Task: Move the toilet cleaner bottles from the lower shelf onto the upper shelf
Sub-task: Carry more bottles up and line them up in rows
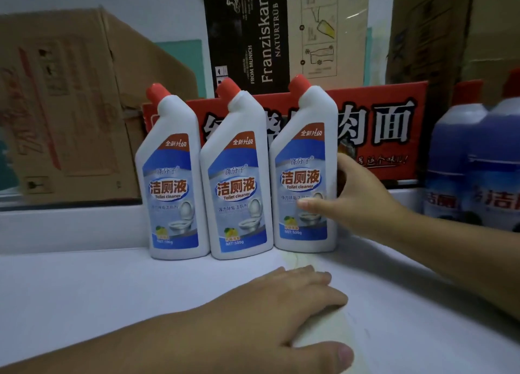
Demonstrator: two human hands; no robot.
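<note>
Room on shelf (70, 289) left of white bottles (236, 182) — purple bottles (455, 162) block right.

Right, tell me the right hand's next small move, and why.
Probably let go and withdraw. The right hand grips the rightmost white plastic red-capped toilet cleaner bottle, which already stands upright on the white shelf beside two identical bottles; the left hand rests flat.

3 white plastic red-capped toilet cleaner bottles (236, 154) upright, side by side on white shelf (84, 289). Right-hand grip (363, 202) wraps rightmost bottle (305, 148), thumb across label. Left-hand grip (281, 311) flat on shelf in front.
</note>
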